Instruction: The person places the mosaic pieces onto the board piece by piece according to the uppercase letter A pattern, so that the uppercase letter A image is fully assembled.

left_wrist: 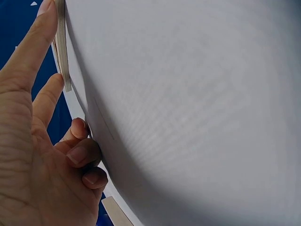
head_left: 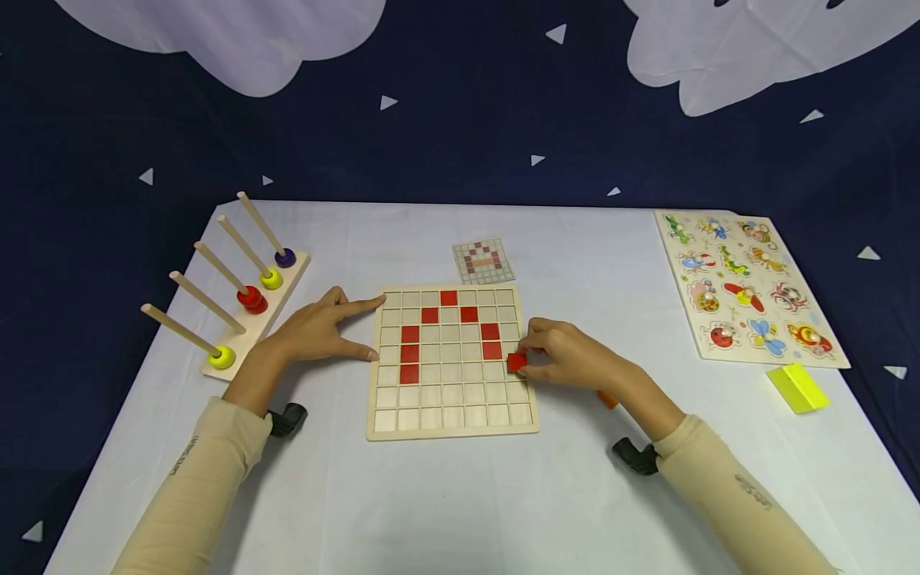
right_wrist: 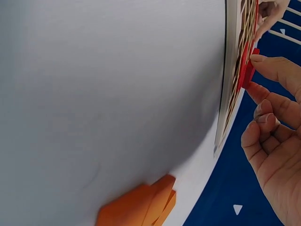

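Observation:
A square wooden grid board [head_left: 453, 436] lies on the table, several of its cells filled with flat red squares [head_left: 410, 353]. With thumb and index finger stretched out, my left hand [head_left: 309, 327] touches the board's left edge; its other fingers are curled in, as the left wrist view shows. My right hand [head_left: 571, 351] pinches a red square tile [head_left: 516, 363] between thumb and finger over the right side of the grid. Seen edge-on in the right wrist view, the tile [right_wrist: 251, 70] stands tilted close to the board. Behind the board lies a small pattern card [head_left: 484, 261].
A peg stand [head_left: 244, 343] with colored rings stands at the left. An insect picture board [head_left: 751, 289] lies at the right, a folded yellow piece [head_left: 798, 388] by its front edge. An orange folded piece [right_wrist: 136, 205] lies near my right forearm, which partly hides it in the head view.

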`<state>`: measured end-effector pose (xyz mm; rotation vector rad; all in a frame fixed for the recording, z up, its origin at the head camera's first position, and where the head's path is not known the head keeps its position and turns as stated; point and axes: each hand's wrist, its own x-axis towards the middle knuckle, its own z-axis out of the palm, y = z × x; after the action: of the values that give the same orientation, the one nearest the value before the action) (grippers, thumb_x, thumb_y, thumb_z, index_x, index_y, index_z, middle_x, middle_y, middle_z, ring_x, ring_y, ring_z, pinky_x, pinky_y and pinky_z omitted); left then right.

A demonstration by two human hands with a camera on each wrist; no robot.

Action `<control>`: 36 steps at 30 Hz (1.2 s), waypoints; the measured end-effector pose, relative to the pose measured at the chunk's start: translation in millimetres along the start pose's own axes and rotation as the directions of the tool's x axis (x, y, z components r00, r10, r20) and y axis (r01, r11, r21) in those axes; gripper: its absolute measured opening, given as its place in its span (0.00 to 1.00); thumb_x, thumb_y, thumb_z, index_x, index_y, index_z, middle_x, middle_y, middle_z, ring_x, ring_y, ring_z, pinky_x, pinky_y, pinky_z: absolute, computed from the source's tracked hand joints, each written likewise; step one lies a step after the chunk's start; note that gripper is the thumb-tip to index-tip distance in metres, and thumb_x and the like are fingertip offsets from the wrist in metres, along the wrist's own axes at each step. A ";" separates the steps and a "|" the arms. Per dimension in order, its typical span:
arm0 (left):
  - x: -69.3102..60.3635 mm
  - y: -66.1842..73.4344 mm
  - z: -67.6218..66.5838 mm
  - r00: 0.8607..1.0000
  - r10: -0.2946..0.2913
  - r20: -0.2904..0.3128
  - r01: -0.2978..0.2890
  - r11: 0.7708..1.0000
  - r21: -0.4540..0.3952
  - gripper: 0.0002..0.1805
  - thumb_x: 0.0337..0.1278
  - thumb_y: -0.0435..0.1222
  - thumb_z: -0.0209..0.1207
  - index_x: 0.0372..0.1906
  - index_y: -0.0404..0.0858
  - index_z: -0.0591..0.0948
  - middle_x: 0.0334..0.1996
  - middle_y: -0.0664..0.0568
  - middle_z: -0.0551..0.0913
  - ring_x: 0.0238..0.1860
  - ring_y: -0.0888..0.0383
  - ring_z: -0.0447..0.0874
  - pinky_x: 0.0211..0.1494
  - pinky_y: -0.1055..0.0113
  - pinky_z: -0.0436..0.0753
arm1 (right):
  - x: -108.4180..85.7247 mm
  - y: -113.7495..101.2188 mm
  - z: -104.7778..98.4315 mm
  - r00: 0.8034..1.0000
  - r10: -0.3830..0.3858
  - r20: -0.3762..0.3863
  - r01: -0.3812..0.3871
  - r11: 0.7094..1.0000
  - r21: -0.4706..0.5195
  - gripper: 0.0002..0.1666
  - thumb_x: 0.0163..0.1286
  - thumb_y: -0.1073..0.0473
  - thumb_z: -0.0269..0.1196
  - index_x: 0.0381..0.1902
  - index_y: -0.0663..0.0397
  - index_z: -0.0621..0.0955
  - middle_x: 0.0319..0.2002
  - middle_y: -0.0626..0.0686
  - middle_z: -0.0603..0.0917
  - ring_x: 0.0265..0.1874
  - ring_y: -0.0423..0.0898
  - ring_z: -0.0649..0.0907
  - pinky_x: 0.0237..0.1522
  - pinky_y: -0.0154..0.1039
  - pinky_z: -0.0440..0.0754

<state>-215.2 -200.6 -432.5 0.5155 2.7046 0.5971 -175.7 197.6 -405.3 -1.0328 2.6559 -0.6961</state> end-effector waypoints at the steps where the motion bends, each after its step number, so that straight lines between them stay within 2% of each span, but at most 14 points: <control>1: 0.0 0.1 0.0 1.000 0.001 0.000 -0.001 1.000 0.000 0.55 0.37 0.65 0.72 0.75 0.57 0.64 0.39 0.48 0.67 0.32 0.54 0.64 0.36 0.63 0.66 | 0.8 -0.7 0.5 1.000 -0.001 0.002 0.001 1.000 0.000 0.12 0.60 0.59 0.73 0.40 0.59 0.87 0.31 0.48 0.74 0.31 0.42 0.72 0.33 0.33 0.72; 13: 0.1 0.4 -0.1 1.000 -0.008 0.001 0.008 1.000 0.000 0.55 0.37 0.65 0.72 0.75 0.57 0.64 0.39 0.48 0.67 0.33 0.54 0.65 0.37 0.63 0.66 | 11.6 -11.7 7.8 0.998 -0.070 0.006 0.070 0.998 0.006 0.11 0.60 0.60 0.72 0.39 0.61 0.86 0.32 0.49 0.76 0.30 0.42 0.74 0.34 0.32 0.75; 19: 0.5 -0.3 0.1 1.000 -0.008 -0.002 0.008 1.000 0.001 0.55 0.35 0.66 0.72 0.75 0.57 0.65 0.40 0.48 0.67 0.33 0.54 0.65 0.37 0.63 0.67 | 16.7 -15.4 12.6 0.996 -0.093 0.010 0.094 0.994 -0.049 0.12 0.60 0.59 0.72 0.39 0.61 0.87 0.30 0.48 0.73 0.28 0.38 0.70 0.32 0.31 0.73; 28: 1.0 -0.9 0.7 1.000 -0.007 -0.002 0.007 1.000 -0.007 0.56 0.35 0.67 0.71 0.75 0.58 0.64 0.40 0.48 0.67 0.32 0.54 0.65 0.36 0.63 0.67 | 17.7 -19.0 14.9 0.996 -0.082 0.028 0.085 0.990 -0.110 0.12 0.61 0.57 0.72 0.40 0.58 0.86 0.32 0.48 0.74 0.29 0.38 0.70 0.35 0.33 0.74; 36: 0.1 0.0 0.3 1.000 -0.010 0.000 0.010 1.000 -0.010 0.55 0.36 0.66 0.72 0.75 0.58 0.64 0.40 0.48 0.67 0.32 0.54 0.65 0.36 0.63 0.67 | 17.5 -20.1 18.2 0.997 -0.076 0.013 0.077 0.995 -0.071 0.12 0.62 0.58 0.72 0.40 0.59 0.86 0.34 0.48 0.77 0.32 0.39 0.74 0.38 0.34 0.78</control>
<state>-215.2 -200.5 -432.7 0.4996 2.7014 0.6085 -170.4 166.4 -411.5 -1.1593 2.6622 -0.6132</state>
